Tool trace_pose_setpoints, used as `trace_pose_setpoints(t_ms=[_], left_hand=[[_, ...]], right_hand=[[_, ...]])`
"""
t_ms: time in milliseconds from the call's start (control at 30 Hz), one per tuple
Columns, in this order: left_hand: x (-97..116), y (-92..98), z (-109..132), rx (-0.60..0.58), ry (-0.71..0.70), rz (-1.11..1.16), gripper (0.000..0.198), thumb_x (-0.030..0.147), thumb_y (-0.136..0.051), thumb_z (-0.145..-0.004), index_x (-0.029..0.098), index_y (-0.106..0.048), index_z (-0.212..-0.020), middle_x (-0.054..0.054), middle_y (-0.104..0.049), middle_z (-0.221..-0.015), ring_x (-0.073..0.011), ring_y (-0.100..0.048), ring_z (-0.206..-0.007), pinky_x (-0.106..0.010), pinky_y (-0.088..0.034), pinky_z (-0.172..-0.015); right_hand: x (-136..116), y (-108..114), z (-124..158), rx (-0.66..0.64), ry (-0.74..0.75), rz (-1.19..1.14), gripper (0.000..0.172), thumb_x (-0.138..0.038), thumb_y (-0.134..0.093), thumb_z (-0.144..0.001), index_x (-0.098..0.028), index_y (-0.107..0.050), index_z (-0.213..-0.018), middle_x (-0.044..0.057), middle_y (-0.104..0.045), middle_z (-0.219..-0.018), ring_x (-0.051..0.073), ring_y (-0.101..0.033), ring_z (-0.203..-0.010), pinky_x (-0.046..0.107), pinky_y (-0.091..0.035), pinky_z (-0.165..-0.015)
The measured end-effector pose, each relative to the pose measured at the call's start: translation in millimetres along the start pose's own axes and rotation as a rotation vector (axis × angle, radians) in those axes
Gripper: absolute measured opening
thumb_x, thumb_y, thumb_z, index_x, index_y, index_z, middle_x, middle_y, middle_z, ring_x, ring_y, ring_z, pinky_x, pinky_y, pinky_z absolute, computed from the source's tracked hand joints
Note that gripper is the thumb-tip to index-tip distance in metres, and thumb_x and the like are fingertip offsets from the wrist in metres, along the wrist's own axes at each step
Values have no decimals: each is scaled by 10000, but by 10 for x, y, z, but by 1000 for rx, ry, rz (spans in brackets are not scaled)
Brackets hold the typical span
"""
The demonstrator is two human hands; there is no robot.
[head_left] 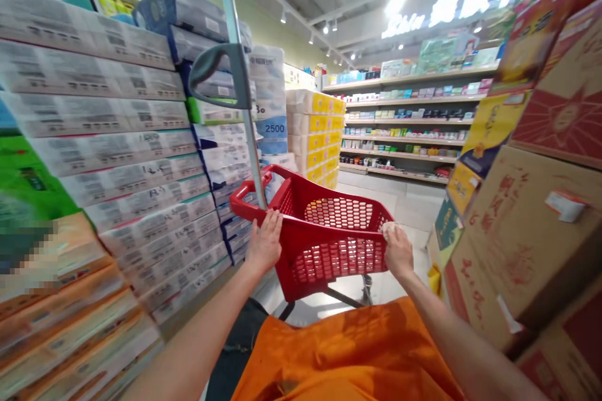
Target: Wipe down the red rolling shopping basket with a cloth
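Observation:
A red plastic shopping cart [336,225] with mesh sides stands side-on in front of me, its basket showing no goods that I can make out. My left hand [266,241] grips its near rim by the handle end, fingers together over the edge. At the other end, my right hand [399,249] is closed around the basket's corner. Something small and whitish shows by the right fingertips, too unclear to name. From the handle end rises a tall metal pole [230,6] carrying a grey loop grip [221,75].
Stacked packs of paper goods [117,97] line the left, with orange-edged packs [84,319] below. Cardboard cartons [531,232] crowd the right side. Ahead, yellow-and-white packs [315,131] stand before stocked shelves [404,119]. Pale tiled floor [409,197] runs between.

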State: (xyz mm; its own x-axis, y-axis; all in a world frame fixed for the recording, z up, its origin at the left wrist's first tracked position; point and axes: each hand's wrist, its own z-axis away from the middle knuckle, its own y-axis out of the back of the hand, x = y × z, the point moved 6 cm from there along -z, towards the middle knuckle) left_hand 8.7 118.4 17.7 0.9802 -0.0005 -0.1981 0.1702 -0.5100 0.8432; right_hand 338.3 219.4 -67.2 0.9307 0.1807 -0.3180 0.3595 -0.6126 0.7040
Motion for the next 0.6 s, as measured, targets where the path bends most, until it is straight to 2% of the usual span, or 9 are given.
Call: trace_pose_setpoints(t_ms=[67, 167, 233, 300, 400, 467, 533, 600], left_hand=[[-23, -4, 5, 21, 13, -8, 672, 153, -377, -698, 102, -252, -1356, -81, -202, -1448, -224, -112, -1341, -494, -168, -1057], [-58, -12, 20, 32, 20, -26, 672, 177, -400, -690, 93, -276, -1345, -94, -222, -1441, -242, -118, -1339, -498, -184, -1051], [-77, -11, 29, 29, 13, -44, 672, 177, -404, -688, 92, -279, -1343, -96, -232, -1438, -246, -125, -1337, -506, -190, -1046], [-91, 1, 36, 30, 10, -59, 672, 169, -399, -688, 95, -277, -1345, -92, -228, -1439, -241, -127, -1337, -505, -193, -1044], [-87, 16, 41, 29, 18, -67, 658, 165, -388, -697, 101, -283, -1343, -85, -230, -1439, -230, -133, -1336, -499, -198, -1043], [-72, 20, 41, 29, 30, -65, 650, 168, -385, -702, 99, -288, -1341, -87, -237, -1436, -230, -143, -1334, -499, -205, -1039], [-56, 26, 40, 39, 41, -64, 648, 175, -388, -704, 95, -291, -1339, -91, -234, -1436, -232, -145, -1333, -502, -207, -1037], [-41, 34, 38, 48, 37, -63, 648, 179, -394, -704, 95, -294, -1338, -93, -236, -1435, -236, -145, -1332, -507, -207, -1035]], right_hand=[[-61, 11, 38, 15, 0, -35, 456, -64, -305, -785, -102, -533, -1179, 174, -423, -1308, 279, -329, -1243, 453, -314, -965], [-520, -65, 130, -7, 186, -128, 518, -20, -282, -779, -166, -492, -1230, 103, -392, -1352, 217, -268, -1286, 413, -277, -1008], [-726, -113, 175, -52, 282, -172, 567, 8, -270, -763, -212, -480, -1242, 63, -376, -1368, 195, -249, -1296, 413, -255, -1023], [-642, -106, 167, -69, 245, -173, 567, 9, -275, -763, -217, -483, -1240, 63, -369, -1372, 199, -257, -1293, 424, -239, -1030], [-144, -10, 107, -7, -22, -114, 494, -28, -312, -780, -160, -511, -1212, 119, -384, -1353, 244, -293, -1273, 451, -261, -1015], [64, 34, 96, 35, -136, -96, 465, -40, -329, -776, -122, -529, -1188, 150, -402, -1333, 266, -308, -1262, 454, -284, -1004], [-2, 16, 97, 42, -85, -122, 468, -37, -320, -773, -99, -523, -1191, 160, -397, -1333, 265, -296, -1268, 445, -286, -1010], [-219, -39, 115, 14, 61, -161, 496, -23, -302, -769, -120, -509, -1209, 127, -388, -1348, 229, -278, -1281, 417, -272, -1028]])
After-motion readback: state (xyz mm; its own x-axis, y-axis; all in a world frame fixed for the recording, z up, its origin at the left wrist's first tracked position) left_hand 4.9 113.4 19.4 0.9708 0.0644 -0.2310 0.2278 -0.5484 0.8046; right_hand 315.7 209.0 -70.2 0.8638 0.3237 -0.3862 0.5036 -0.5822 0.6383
